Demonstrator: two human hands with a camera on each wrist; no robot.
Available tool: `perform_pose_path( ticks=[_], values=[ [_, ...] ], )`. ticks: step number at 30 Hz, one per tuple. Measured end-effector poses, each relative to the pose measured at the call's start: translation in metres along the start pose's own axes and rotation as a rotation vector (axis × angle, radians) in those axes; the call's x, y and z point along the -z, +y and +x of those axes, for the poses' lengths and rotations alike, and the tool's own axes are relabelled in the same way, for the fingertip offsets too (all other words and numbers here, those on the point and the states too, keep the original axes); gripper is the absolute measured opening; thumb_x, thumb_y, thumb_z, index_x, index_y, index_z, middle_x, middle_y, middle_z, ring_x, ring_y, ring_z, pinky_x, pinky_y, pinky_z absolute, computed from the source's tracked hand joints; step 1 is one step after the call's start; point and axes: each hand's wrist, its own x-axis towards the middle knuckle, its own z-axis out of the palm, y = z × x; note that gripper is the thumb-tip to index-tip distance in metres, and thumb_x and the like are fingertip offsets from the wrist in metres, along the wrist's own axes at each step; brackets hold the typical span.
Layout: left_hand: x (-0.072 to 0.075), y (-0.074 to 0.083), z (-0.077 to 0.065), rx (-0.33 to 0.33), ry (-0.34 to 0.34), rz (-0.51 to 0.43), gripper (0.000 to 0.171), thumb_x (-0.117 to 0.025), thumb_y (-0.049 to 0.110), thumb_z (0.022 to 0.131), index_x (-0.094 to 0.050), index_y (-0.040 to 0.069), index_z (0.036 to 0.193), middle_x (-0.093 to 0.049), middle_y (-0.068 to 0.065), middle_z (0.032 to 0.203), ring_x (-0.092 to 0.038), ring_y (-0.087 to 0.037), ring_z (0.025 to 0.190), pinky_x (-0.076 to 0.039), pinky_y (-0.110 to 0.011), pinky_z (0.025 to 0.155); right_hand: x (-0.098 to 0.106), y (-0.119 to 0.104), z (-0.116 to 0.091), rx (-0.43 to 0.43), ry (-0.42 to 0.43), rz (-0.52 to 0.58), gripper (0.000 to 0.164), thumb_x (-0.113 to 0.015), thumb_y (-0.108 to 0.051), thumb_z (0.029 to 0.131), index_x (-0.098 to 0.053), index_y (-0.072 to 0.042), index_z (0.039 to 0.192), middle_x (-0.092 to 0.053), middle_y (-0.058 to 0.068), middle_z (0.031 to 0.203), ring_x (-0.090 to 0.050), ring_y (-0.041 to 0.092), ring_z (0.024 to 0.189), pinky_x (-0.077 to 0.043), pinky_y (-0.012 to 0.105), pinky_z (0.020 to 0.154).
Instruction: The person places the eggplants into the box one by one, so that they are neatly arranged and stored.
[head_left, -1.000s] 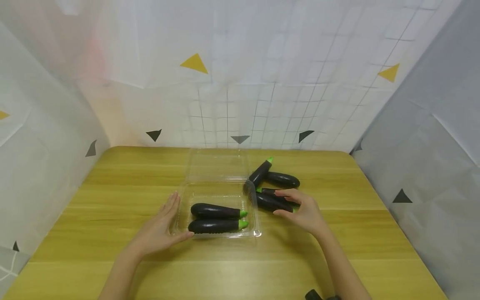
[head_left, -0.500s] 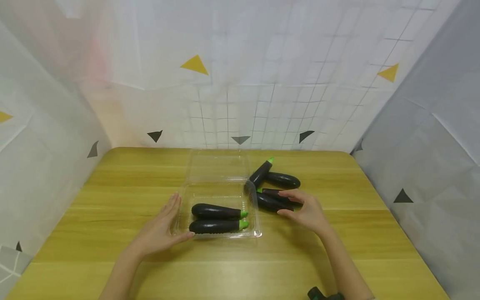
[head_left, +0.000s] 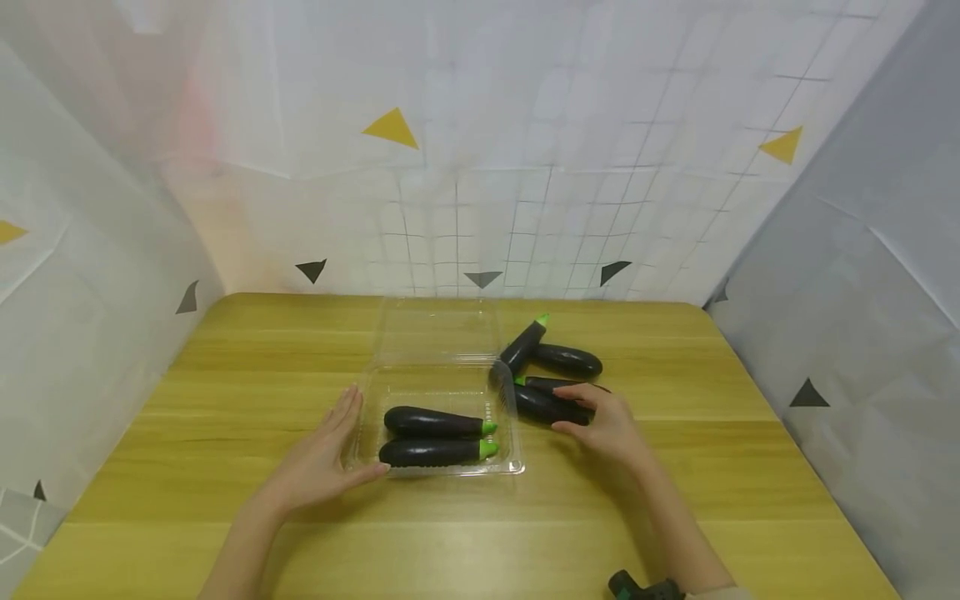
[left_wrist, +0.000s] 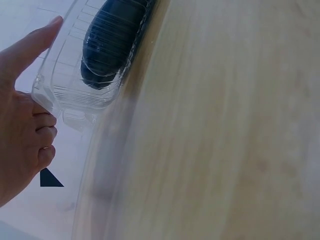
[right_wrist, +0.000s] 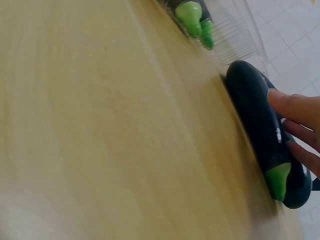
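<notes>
A clear plastic clamshell box [head_left: 435, 379] lies with its lid folded back, two dark eggplants [head_left: 431, 452] side by side inside. At the box's left side rests my left hand [head_left: 318, 467], fingers straight along the wall and thumb at the front corner. In the left wrist view that hand [left_wrist: 25, 115] touches the clear wall [left_wrist: 75, 95]. My right hand [head_left: 607, 425] pinches the near eggplant [head_left: 543, 404] right of the box, covering its green-stemmed end. The right wrist view shows the thumb [right_wrist: 292, 105] on this eggplant's side and fingertips behind it, against another eggplant [right_wrist: 300, 187].
Behind the right hand, one eggplant [head_left: 522, 346] points its green stem toward the wall, and another eggplant [head_left: 567, 361] lies next to it. A black object [head_left: 641, 587] shows at the right forearm. White sheets [head_left: 480, 208] enclose the wooden table [head_left: 480, 542].
My right hand has shifted slightly and settled around the near eggplant. The eggplant behind it has turned a little, its far end moving right. My left hand and the box stay put.
</notes>
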Motion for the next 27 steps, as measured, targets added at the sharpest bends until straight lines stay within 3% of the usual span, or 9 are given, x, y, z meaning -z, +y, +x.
perform_pose_path(
  ticks=[5, 10, 18, 27],
  values=[
    [0.001, 0.001, 0.0, 0.004, -0.002, 0.006, 0.11, -0.063, 0.066, 0.081, -0.009, 0.005, 0.155, -0.002, -0.015, 0.16, -0.014, -0.046, 0.141, -0.028, -0.064, 0.104, -0.007, 0.002, 0.0, 0.02, -0.007, -0.122, 0.046, -0.086, -0.017, 0.072, -0.07, -0.012, 0.115, -0.069, 0.001, 0.113, -0.062, 0.024, 0.109, -0.049, 0.042, 0.094],
    [0.0, 0.001, 0.0, 0.007, -0.002, 0.011, 0.11, -0.062, 0.066, 0.081, -0.009, 0.004, 0.154, -0.003, -0.015, 0.16, -0.015, -0.045, 0.141, -0.031, -0.063, 0.103, -0.011, 0.0, -0.002, 0.019, -0.003, -0.175, 0.046, -0.086, -0.015, 0.072, -0.07, -0.013, 0.114, -0.069, 0.003, 0.112, -0.063, 0.027, 0.108, -0.049, 0.045, 0.093],
    [-0.002, 0.0, -0.001, 0.006, 0.002, 0.012, 0.11, -0.06, 0.069, 0.08, -0.008, 0.005, 0.155, -0.003, -0.015, 0.16, -0.014, -0.043, 0.142, -0.033, -0.063, 0.102, -0.013, -0.004, -0.006, 0.015, -0.007, -0.208, 0.045, -0.085, -0.013, 0.072, -0.07, -0.011, 0.115, -0.069, 0.006, 0.113, -0.063, 0.029, 0.107, -0.05, 0.047, 0.091],
    [-0.001, 0.002, -0.001, -0.005, 0.013, -0.006, 0.11, -0.063, 0.065, 0.081, -0.009, 0.002, 0.154, -0.003, -0.017, 0.16, -0.011, -0.042, 0.143, -0.026, -0.062, 0.106, -0.003, -0.006, -0.02, 0.011, 0.043, -0.169, 0.045, -0.084, -0.008, 0.073, -0.069, -0.008, 0.115, -0.069, 0.008, 0.112, -0.062, 0.032, 0.108, -0.049, 0.049, 0.092]
  ],
)
